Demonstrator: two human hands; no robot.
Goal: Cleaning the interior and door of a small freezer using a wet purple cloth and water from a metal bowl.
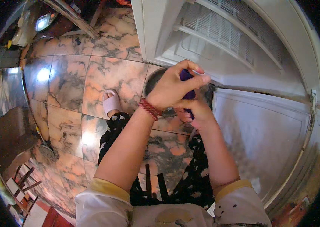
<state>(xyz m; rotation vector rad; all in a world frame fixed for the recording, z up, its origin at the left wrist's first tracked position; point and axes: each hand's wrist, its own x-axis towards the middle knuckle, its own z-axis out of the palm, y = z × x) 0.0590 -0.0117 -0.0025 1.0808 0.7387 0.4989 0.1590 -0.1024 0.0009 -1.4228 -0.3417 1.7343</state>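
Note:
My left hand (174,85) and my right hand (195,109) are both closed on a dark purple cloth (187,93), bunched between them. The left wrist, with a red braided bracelet, lies above and across the right one. Below my hands a round, dark basin (155,81) stands on the floor, partly hidden by the left hand; what it holds cannot be made out. Just beyond my hands is the white interior of an open refrigerator (194,54) with wire shelves (216,28).
The refrigerator's white door (256,127) stands open at the right. Marble-patterned tiles (114,71) cover the floor. A long-handled mop or brush (47,151) rests at the left, near a wooden stool or chair (26,181). My foot wears a pink slipper (111,102).

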